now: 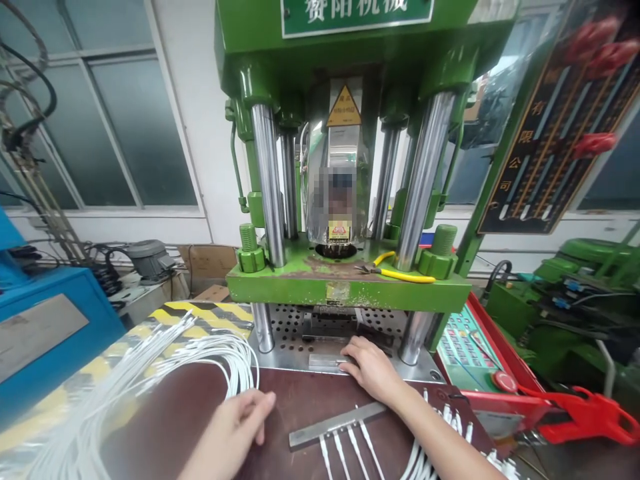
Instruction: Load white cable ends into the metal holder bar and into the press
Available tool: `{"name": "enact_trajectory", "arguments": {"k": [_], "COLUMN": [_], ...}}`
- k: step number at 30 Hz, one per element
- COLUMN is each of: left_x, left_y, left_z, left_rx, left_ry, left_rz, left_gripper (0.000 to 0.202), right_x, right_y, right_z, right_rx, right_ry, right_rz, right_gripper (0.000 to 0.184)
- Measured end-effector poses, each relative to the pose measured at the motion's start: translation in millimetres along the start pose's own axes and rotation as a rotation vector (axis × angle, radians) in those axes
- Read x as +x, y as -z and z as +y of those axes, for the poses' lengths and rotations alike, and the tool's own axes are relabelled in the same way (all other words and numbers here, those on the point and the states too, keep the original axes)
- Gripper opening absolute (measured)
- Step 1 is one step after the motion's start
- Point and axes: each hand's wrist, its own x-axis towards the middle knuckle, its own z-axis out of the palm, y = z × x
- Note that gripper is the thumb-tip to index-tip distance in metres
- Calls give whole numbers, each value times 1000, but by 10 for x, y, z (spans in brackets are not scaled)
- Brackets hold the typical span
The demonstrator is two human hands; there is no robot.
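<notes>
My right hand reaches to the front of the press bed, its thumb and fingers closed at the right end of a short shiny metal bar. My left hand hovers over the brown board with its fingers curled in and nothing visible between them. Just behind it, a looped bundle of white cables comes down to the board. Between my forearms lies a long grey metal bar, with several white cable ends set along its near side.
A green press with steel columns stands ahead. Yellow-handled pliers lie on its lower plate. More white cables cover the striped surface at left. At right are cable ends, a red emergency button and a red-handled tool.
</notes>
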Motion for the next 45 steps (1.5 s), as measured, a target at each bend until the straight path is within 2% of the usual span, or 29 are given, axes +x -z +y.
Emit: {"name": "enact_trajectory", "arguments": {"k": [3, 5, 8, 11, 15, 18, 21, 25, 28, 30, 33, 35, 38, 45], "left_x": [-16, -24, -36, -43, 24, 230, 614, 1216, 1496, 1557, 1541, 1522, 1535, 1589], "left_y": [-176, -245, -308, -336, -322, -304, -308, -302, -264, -241, -233, -249, -295, -351], "left_z": [36, -11, -102, -137, -72, 1, 71, 215, 312, 319, 240, 164, 70, 10], "left_rx": [237, 349, 429, 444, 364, 146, -60, -24, 95, 190, 305, 355, 409, 335], "left_ry": [-88, -110, -158, -200, -176, -92, -82, -135, -195, -246, -297, -304, -317, -318], "left_rz": [-133, -141, -165, -180, -210, -266, -247, -131, -67, -61, -131, -171, -163, -118], "left_gripper": [32, 24, 19, 9, 11, 17, 28, 38, 36, 27, 18, 22, 26, 28], "right_x": [-65, -164, -378, -600, -728, -616, -345, 97, 315, 373, 385, 382, 387, 395], "right_y": [163, 314, 488, 504, 421, 427, 450, 427, 379, 339, 284, 260, 247, 231], "right_z": [-28, -24, 31, 104, 150, 209, 344, 519, 563, 573, 607, 642, 680, 648], "right_rx": [31, 119, 286, 304, 285, 439, 716, 869, 911, 956, 1006, 1016, 1010, 1028], "right_ry": [-24, -32, -14, -18, -19, -68, -227, -299, -296, -298, -317, -345, -382, -431], "right_rz": [31, 22, -130, -250, -200, -184, -167, -56, -7, 1, -9, -17, -19, 25], "right_gripper": [27, 29, 27, 26, 8, 11, 20, 29, 30, 31, 34, 34, 33, 32]}}
